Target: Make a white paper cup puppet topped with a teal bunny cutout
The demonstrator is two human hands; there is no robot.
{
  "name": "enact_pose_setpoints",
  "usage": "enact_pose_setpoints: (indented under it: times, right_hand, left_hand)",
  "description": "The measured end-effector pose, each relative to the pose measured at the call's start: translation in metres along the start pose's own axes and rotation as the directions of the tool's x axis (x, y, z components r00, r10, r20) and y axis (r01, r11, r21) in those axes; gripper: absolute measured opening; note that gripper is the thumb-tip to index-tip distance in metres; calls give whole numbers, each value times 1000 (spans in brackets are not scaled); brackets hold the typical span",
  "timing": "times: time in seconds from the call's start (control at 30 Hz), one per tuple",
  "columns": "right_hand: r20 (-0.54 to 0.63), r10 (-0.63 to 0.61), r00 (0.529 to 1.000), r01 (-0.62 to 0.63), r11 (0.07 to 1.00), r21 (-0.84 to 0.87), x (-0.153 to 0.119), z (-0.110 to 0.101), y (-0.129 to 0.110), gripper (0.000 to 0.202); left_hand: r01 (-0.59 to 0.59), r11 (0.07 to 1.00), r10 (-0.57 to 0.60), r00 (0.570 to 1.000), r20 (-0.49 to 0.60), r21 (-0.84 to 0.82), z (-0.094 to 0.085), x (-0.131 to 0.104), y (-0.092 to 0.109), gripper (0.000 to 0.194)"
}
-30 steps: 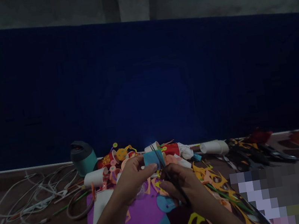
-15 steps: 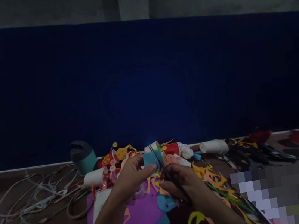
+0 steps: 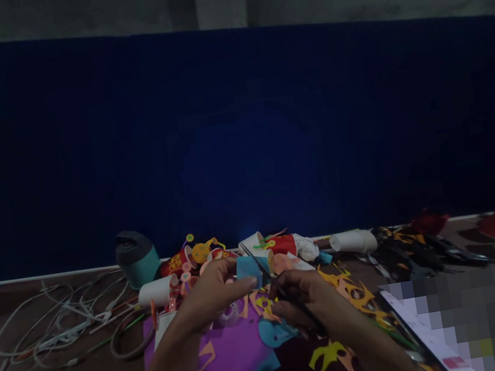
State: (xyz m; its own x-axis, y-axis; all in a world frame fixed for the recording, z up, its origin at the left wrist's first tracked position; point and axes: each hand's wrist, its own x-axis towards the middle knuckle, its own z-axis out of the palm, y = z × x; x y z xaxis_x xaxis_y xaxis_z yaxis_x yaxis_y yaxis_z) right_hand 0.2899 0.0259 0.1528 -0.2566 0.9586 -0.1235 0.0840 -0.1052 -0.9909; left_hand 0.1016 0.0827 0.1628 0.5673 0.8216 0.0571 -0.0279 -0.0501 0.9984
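My left hand pinches a small piece of blue paper between thumb and fingers. In my right hand is a pair of dark scissors, its blades pointing up and left across the paper's right edge. The dimness hides whether the blades bite into it. Below the hands lie a purple sheet, a round blue paper piece and a yellow cut-out scrap. Behind the fingers, a white paper cup rests on its side.
Left of the hands are a teal, dark-topped container, tangled white cables and a tipped white cup. Orange scraps and white cups lie to the right. A lit screen sits near the front right. A dark blue panel stands behind.
The scissors have tilted further left, their tips lower against the blue paper. The paper has shifted slightly left and tipped. Both hands stay nearly in place.
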Motion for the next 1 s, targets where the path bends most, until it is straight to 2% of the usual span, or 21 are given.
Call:
enact_pose_setpoints:
  times: [0.1, 0.17, 0.27, 0.37, 0.43, 0.57, 0.73, 0.87, 0.93, 1.0]
  right_hand:
    - [-4, -17, 1000, 17, 999, -36, 1, -2, 3, 37]
    - [-3, -31, 1000, 30, 999, -31, 2, -4, 4, 36]
    - [-14, -37, 999, 37, 999, -37, 3, -7, 5, 35]
    - [-37, -31, 999, 29, 999, -46, 3, -7, 4, 36]
    - [-42, -34, 999, 33, 999, -35, 3, -6, 3, 37]
    - [-71, -77, 995, 78, 997, 11, 6, -3, 5, 37]
    - [-52, -78, 996, 81, 995, 61, 8, 0, 9, 39]
    - [-35, -84, 996, 86, 993, 78, 8, 0, 9, 37]
    - [-37, -72, 997, 74, 995, 65, 8, 0, 8, 37]
    - [-43, -62, 997, 65, 997, 52, 8, -1, 8, 36]
  left_hand:
    - [-5, 999, 7, 999, 37, -38, -1, -1, 1, 22]
    - [7, 998, -5, 1000, 22, -56, -1, 0, 2, 21]
    - [2, 997, -10, 994, -108, -71, -1, 4, -1, 17]
    - [-54, 990, 21, 968, -250, -126, 2, 8, -3, 15]
    - [-83, 983, 30, 953, -302, -163, 6, 10, -3, 17]
    - [-78, 979, 23, 960, -280, -187, 17, 9, 1, 29]
    - [-87, 989, 44, 944, -328, -116, 21, 8, 0, 27]
    - [-82, 981, 38, 971, -238, -177, 19, 8, -1, 34]
    - [-90, 978, 47, 973, -226, -187, 17, 8, -1, 29]
    - [-112, 976, 60, 964, -257, -189, 17, 9, 0, 14]
